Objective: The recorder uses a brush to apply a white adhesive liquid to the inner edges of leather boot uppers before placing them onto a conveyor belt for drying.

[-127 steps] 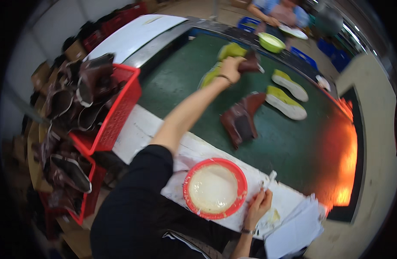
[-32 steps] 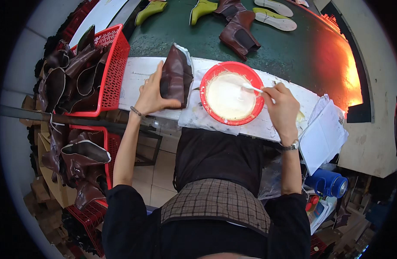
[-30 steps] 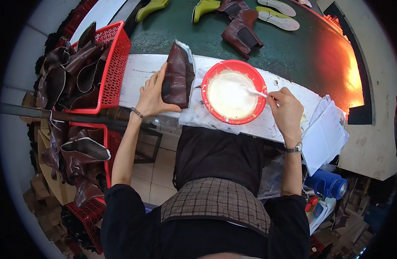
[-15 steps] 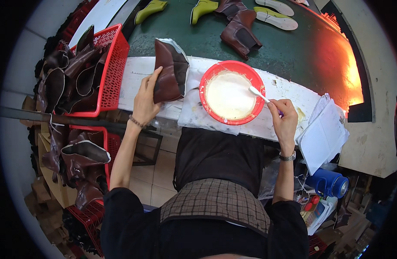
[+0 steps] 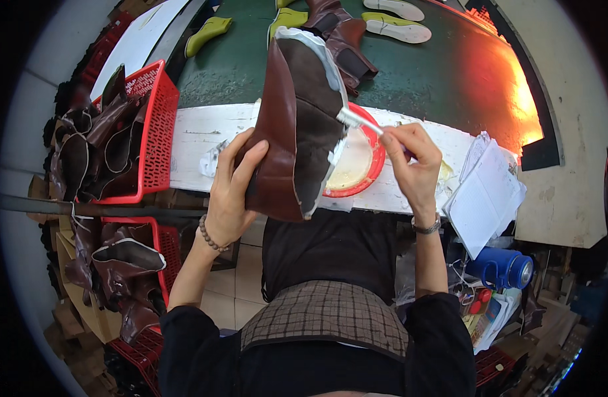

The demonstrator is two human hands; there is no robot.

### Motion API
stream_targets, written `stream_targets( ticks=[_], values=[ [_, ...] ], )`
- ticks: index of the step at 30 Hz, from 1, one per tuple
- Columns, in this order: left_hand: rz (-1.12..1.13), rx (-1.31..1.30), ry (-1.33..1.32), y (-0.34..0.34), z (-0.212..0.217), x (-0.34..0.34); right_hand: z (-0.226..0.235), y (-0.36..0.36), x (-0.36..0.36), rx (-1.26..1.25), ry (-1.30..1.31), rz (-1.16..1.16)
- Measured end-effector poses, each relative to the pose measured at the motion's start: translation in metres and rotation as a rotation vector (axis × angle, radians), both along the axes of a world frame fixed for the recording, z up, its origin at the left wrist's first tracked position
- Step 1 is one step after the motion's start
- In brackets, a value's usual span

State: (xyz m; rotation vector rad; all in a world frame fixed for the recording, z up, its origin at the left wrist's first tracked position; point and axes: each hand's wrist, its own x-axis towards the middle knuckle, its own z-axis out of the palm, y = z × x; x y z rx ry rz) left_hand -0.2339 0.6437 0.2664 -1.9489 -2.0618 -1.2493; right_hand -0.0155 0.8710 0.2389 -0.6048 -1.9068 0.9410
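My left hand (image 5: pixel 234 182) grips a brown leather boot upper (image 5: pixel 274 126), its thumb across the outside. The dark lining faces right, and a strip of white paste runs along part of its edge. In my right hand (image 5: pixel 415 165) is a small white-handled brush (image 5: pixel 360 122), pinched between thumb and fingers. Its bristles touch the right edge of the upper. Behind the upper, and partly hidden by it, stands a red bowl (image 5: pixel 377 162) holding creamy white paste (image 5: pixel 351 162).
At the left, a red basket (image 5: pixel 160 132) holds several brown uppers, with another basket below. Yellow-green shoe lasts (image 5: pixel 208 34), white-soled ones (image 5: pixel 400 30) and brown boots (image 5: pixel 349 49) lie on the green surface. White papers (image 5: pixel 486 198) and a blue flask (image 5: pixel 499 266) are at the right.
My left hand has lifted the upper off the white bench and turned its lining edge rightward. My right hand has brought the brush from the bowl onto that edge.
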Motion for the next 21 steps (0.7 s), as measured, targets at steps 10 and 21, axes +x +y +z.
stream_targets(
  ticks=[10, 21],
  values=[
    [0.01, 0.102, -0.034, 0.018, 0.006, 0.002, 0.017, 0.011, -0.005, 0.119, 0.074, 0.036],
    [0.129, 0.337, -0.081, 0.045, -0.01, -0.005, 0.011, -0.025, 0.006, 0.147, 0.049, 0.209]
  ],
)
